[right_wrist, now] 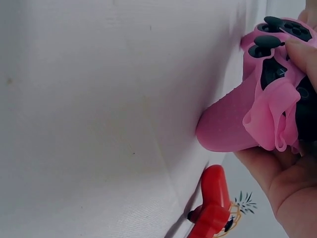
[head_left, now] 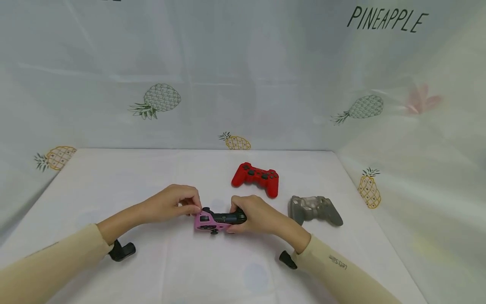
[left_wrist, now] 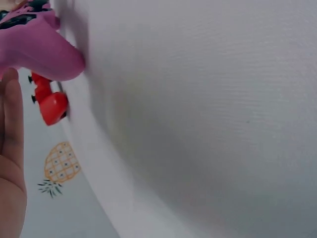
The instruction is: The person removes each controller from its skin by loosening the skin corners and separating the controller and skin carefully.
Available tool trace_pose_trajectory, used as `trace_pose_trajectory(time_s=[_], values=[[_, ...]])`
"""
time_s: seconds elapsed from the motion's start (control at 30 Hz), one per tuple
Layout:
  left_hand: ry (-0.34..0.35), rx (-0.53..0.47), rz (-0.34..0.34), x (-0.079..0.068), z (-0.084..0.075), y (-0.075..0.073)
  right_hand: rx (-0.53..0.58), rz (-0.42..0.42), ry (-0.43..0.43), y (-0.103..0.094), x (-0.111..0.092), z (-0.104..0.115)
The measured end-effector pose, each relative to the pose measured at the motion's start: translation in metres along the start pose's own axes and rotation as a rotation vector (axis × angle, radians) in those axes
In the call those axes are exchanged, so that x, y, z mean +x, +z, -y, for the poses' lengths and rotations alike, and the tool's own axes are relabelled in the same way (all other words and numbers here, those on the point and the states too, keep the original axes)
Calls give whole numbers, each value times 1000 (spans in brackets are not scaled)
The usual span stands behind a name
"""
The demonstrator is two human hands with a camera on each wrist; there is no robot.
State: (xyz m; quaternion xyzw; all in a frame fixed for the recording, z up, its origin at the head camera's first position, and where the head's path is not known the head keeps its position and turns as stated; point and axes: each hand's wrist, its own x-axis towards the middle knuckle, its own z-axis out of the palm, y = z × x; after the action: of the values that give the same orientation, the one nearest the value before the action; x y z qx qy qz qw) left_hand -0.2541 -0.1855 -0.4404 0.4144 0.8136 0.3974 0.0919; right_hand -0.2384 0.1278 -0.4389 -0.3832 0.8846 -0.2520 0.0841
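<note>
Between both hands, low over the white table, is a black game controller (head_left: 228, 218) with a pink silicone cover (head_left: 199, 223) over part of it. My right hand (head_left: 256, 214) grips the controller's right end, where the black body is bare. With thumb and fingertips, my left hand (head_left: 176, 204) pinches the upper left corner of the cover. In the right wrist view the pink cover (right_wrist: 225, 124) hangs in loose, bunched folds beside the bare black part. The left wrist view shows a smooth pink grip (left_wrist: 44, 49) close to the left fingers (left_wrist: 13, 114).
A red game controller (head_left: 258, 177) lies farther back on the table. To the right, near my forearm, sits a grey controller-shaped piece (head_left: 315, 209). Black devices (head_left: 122, 251) show at the wrists. A pineapple-printed curtain (head_left: 243, 63) hangs behind the white table (head_left: 133, 177).
</note>
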Motion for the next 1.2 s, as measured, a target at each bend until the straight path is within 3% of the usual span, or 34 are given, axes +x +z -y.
trace_pose_trajectory(time_s=[0.1, 0.23, 0.5, 0.77, 1.2], values=[[9, 39, -43, 1, -6, -4, 0, 2, 0, 0, 0, -1], [24, 167, -68, 9, -21, -9, 8, 8, 12, -1, 0, 0], [64, 361, 8, 26, -49, -9, 45, 6, 43, -3, 3, -4], [37, 403, 59, 28, -54, -6, 123, 35, 63, -3, 6, -9], [107, 562, 84, 37, -57, -6, 165, 57, 105, -6, 9, -13]])
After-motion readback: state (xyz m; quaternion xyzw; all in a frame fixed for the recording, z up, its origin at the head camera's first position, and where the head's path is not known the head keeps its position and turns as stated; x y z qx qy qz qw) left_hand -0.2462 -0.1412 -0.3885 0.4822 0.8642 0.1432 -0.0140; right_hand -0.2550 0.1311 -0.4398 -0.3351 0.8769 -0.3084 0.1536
